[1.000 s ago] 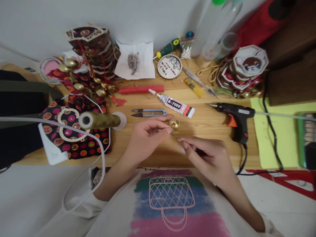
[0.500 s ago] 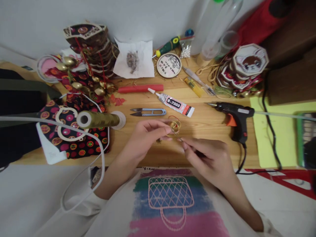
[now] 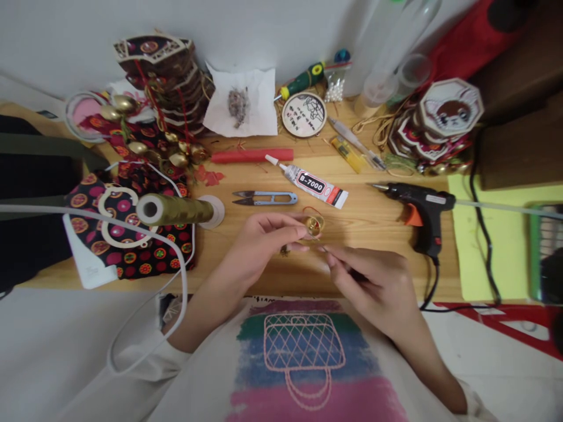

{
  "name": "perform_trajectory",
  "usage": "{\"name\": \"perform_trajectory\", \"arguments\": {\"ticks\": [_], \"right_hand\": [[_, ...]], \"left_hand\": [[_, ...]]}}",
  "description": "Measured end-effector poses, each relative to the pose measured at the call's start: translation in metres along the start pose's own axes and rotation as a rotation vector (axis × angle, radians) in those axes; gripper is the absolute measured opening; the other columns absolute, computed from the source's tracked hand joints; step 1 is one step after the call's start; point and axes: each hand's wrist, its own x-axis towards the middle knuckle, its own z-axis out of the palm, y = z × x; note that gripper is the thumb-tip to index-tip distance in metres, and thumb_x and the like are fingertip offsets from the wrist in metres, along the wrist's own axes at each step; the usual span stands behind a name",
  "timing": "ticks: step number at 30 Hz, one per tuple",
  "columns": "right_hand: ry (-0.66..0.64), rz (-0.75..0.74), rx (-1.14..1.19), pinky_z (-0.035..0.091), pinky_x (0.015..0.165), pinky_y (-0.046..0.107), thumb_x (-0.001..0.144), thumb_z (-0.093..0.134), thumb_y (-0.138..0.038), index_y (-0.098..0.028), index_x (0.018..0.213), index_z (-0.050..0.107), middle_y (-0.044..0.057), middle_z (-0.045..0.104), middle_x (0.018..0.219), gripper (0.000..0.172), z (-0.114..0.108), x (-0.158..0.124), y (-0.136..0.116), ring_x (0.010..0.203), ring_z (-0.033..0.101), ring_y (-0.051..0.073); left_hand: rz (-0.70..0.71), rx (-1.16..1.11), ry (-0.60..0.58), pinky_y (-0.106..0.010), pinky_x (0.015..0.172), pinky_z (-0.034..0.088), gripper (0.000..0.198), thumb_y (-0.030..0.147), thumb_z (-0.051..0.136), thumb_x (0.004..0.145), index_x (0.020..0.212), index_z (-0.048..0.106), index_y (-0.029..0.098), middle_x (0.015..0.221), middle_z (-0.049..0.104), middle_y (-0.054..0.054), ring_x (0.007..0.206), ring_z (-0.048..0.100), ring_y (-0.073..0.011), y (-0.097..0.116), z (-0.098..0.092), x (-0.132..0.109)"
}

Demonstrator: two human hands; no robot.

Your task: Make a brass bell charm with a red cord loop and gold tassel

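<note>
Looks down from head height at a wooden table, with two bare hands over its near part. Pinches in the left hand, between thumb and fingers, a small gold bell-like piece, held over the table near the middle of the view and showing a touch of red. Shows a thin red loop just beyond that piece. Grasps in the right hand, between thumb and forefinger, a thin pale item (too small to name with confidence), close to the gold piece; impossible to tell whether touching it.

Includes, just beyond the left hand, blue-handled snips, with a glue tube marked B-7000 farther right and a red stick behind. Has to the right a black glue gun with an orange trigger, near a yellow sheet. Has to the left a cone of olive thread, beside dark cloth patterned with bright round motifs. Carries along the back, from left to right, gold bells, white paper bearing a grey-brown tuft, a round plaque with dark writing, and a stack of octagonal pieces.
</note>
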Motion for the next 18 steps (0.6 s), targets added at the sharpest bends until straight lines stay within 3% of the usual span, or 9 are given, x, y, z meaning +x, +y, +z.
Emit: {"name": "perform_trajectory", "arguments": {"ticks": [9,18], "right_hand": [[0.008,-0.038,-0.061,0.035,0.044,0.019,0.086,0.051,-0.013,-0.013,0.088,0.070,-0.005,0.055,0.050,0.019,-0.0009,0.0007,-0.0011,0.040,0.042,0.005],[0.017,-0.114,-0.135,0.034,0.042,0.019,0.086,0.050,-0.011,-0.011,0.091,0.069,-0.005,0.054,0.049,0.020,-0.0025,0.0014,-0.0013,0.039,0.042,0.005]], "left_hand": [[-0.051,-0.118,-0.050,-0.022,0.056,0.053,0.008,0.020,0.077,0.058,0.060,0.071,0.015,0.072,0.072,-0.003,0.064,0.068,-0.0136,0.0017,0.0041,0.0001],[-0.126,-0.221,-0.109,-0.027,0.059,0.054,0.008,0.017,0.077,0.058,0.061,0.070,0.015,0.065,0.069,-0.002,0.067,0.070,-0.0176,0.0012,0.0033,0.0021]]}}
